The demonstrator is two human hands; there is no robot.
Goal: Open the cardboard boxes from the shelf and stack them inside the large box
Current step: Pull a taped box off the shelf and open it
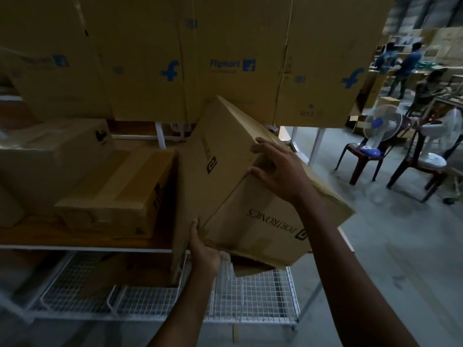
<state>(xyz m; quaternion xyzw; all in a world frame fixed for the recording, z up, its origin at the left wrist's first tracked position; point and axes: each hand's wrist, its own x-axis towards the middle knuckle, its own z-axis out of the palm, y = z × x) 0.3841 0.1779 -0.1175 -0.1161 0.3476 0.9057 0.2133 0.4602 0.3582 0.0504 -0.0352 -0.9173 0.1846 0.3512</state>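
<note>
A brown cardboard box printed PORTRONICS (253,221) is tilted in the air in front of the shelf. My left hand (203,249) grips its lower left corner from below. My right hand (278,169) lies on its upper edge with fingers curled over the ridge. A loose flap hangs under the box. On the wooden shelf (82,244) to the left sit a taped brown box (112,196) and a bigger box (50,156) behind it. Large Flipkart cartons (225,61) fill the level above.
A white wire-mesh lower shelf (250,296) runs beneath, with flat cardboard lying on it. To the right, on the grey floor, stand plastic chairs carrying table fans (380,131). People stand and sit in the far right background.
</note>
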